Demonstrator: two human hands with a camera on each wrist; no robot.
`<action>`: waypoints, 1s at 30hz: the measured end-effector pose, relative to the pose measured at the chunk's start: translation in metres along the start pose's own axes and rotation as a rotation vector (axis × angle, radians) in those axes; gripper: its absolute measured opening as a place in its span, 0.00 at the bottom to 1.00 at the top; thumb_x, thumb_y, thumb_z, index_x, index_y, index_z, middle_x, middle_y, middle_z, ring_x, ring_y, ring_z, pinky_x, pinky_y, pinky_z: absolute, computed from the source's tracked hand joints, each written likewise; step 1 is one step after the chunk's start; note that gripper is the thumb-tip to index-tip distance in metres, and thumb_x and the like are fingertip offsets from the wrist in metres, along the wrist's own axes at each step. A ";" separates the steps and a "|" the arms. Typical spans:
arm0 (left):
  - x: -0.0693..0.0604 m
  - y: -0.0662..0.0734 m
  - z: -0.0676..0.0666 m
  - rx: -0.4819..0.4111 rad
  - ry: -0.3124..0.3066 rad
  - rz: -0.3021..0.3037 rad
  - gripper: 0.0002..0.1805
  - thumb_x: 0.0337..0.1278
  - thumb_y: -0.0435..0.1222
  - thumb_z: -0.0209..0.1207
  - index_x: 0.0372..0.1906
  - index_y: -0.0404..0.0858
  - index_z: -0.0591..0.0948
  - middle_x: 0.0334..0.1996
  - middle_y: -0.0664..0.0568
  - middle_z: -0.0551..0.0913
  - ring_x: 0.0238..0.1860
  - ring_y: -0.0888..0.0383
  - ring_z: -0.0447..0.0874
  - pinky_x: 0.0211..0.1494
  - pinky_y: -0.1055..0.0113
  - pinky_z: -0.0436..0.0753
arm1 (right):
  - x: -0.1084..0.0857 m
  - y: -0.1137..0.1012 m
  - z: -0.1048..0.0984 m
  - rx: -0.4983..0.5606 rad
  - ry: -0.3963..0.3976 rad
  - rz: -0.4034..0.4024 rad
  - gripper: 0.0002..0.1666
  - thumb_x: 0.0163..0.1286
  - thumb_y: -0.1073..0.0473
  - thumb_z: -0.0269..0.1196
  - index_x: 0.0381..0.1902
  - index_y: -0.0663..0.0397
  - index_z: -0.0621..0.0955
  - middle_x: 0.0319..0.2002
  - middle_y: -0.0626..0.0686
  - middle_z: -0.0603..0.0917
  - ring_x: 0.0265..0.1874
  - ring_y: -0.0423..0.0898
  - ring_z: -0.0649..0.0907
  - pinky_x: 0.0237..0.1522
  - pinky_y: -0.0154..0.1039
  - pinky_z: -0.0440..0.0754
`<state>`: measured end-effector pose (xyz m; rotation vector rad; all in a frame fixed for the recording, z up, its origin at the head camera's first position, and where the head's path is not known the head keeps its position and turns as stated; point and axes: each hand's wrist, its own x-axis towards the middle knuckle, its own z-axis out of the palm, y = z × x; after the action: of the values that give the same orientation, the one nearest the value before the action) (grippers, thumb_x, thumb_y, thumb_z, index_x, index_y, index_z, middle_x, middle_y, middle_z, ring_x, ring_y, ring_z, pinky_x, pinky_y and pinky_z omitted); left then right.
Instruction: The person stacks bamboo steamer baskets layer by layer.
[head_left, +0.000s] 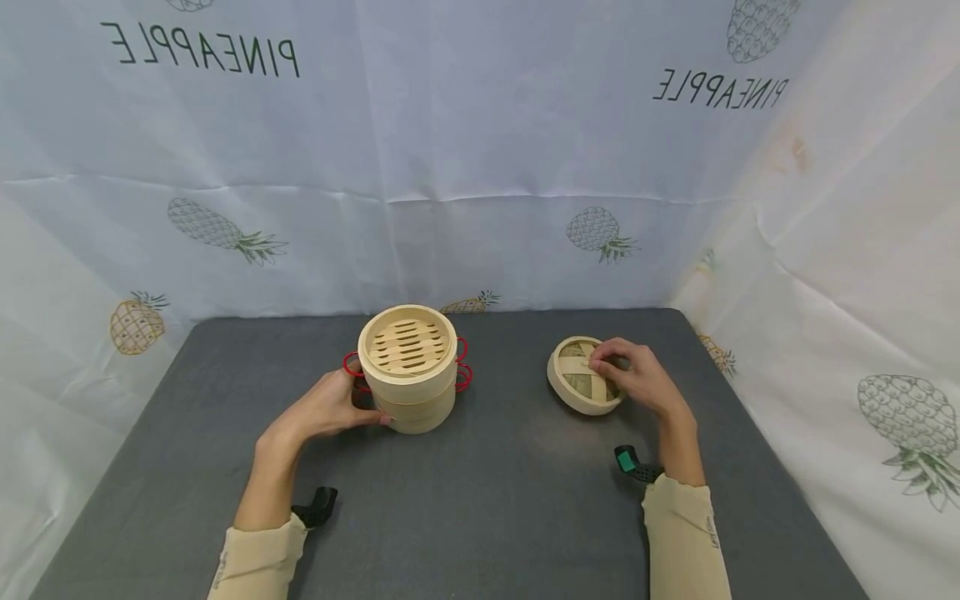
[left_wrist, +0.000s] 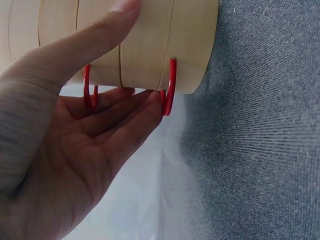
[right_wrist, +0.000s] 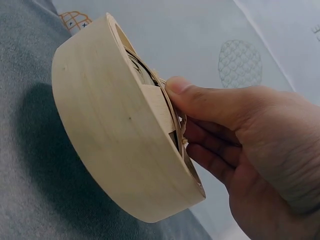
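A stacked bamboo steamer (head_left: 411,393) stands left of centre on the grey table, its top tier open and showing a slatted floor. Red loop handles (head_left: 466,377) stick out from both its sides. My left hand (head_left: 327,406) holds the steamer from the left, thumb across the front wall and fingers behind by the red loops (left_wrist: 172,86). Over to the right, my right hand (head_left: 642,379) pinches the small top handle of a round bamboo lid (right_wrist: 120,125) between thumb and fingers. A shadow lies beneath the lid; whether its rim touches the table I cannot tell.
The dark grey table (head_left: 480,508) ends at a white curtain (head_left: 480,150) printed with pineapples, which hangs behind it and along both sides. Black straps with camera mounts (head_left: 637,467) sit on both wrists, below the cream sleeves.
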<state>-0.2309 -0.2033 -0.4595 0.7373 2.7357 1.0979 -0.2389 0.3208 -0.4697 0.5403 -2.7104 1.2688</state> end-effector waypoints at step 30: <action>0.000 0.001 0.000 -0.009 -0.004 -0.005 0.45 0.50 0.41 0.85 0.71 0.34 0.75 0.59 0.39 0.88 0.55 0.44 0.92 0.58 0.47 0.91 | 0.012 -0.026 -0.005 0.006 0.047 -0.109 0.07 0.79 0.67 0.66 0.49 0.57 0.89 0.50 0.59 0.88 0.46 0.32 0.82 0.51 0.23 0.80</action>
<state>-0.2306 -0.2027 -0.4584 0.7299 2.7263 1.1054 -0.2410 0.3057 -0.4445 0.6416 -2.6011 1.2471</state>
